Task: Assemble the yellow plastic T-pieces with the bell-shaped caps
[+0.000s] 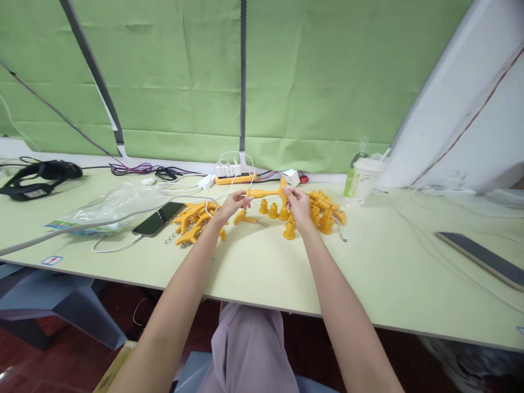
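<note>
A yellow corkscrew (264,193) is held level above the table between my two hands. The fingers of my right hand (298,204) are closed on its T-shaped handle, while my left hand (236,204) pinches the opposite end. Its metal spiral does not show. Below lies a loose yellow corkscrew (245,218) with its spiral pointing right. Beside my left wrist is a heap of corkscrews (192,234). Several yellow bell-shaped sleeves stand near my right hand, one sleeve (289,230) closest to me. More yellow pieces (323,201) are piled behind my right wrist.
On the left lie a phone (159,219) with a cable, a clear plastic bag (110,204) and a black headset (41,177). A power strip (235,178) sits at the back. To the right are a drink cup (364,180) and another phone (483,256).
</note>
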`<state>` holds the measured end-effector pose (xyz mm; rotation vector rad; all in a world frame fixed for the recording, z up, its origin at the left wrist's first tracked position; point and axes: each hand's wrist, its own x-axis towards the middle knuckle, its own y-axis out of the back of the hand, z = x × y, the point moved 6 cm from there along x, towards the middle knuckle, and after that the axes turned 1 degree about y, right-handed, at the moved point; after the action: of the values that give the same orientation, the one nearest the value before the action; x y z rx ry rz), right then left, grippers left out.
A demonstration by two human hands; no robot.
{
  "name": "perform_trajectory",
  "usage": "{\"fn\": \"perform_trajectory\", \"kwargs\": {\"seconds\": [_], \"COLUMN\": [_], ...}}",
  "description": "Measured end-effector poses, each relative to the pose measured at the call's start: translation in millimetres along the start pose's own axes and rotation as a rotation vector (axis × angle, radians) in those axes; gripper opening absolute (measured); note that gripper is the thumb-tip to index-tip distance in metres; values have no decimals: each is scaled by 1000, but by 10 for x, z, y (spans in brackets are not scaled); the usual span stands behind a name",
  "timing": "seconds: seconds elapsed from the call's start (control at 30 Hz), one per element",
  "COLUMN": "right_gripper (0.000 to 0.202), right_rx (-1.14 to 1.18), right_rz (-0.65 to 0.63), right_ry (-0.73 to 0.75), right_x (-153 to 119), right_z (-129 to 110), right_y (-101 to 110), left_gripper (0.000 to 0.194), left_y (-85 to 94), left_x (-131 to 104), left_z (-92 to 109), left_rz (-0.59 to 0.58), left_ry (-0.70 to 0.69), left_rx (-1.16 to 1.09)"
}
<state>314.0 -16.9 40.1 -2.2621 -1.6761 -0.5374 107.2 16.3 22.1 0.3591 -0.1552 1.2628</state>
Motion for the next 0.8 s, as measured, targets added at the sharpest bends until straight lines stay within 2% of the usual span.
{"fn": "perform_trajectory", "kwargs": {"seconds": [0.17, 0.4, 0.6, 0.8], "right_gripper": [40, 40, 40, 38], "right_rx": [28, 18, 6, -1], "right_rz": [6, -1, 9, 5], "right_ry": [3, 13, 9, 3], "right_x": [8, -6, 10, 5], "right_z": [-4, -40, -29, -16], "right_y": [-9, 0, 14, 20], "left_gripper": [38, 47, 46, 47], "left_y": [11, 19, 9, 24], "left_x": [-10, -8, -26, 0], "left_z": [29, 15, 59, 4], "left_rz": [-4, 12, -1, 2], "left_ry": [-25, 25, 17, 1], "left_rx": [19, 3, 14, 1]}}
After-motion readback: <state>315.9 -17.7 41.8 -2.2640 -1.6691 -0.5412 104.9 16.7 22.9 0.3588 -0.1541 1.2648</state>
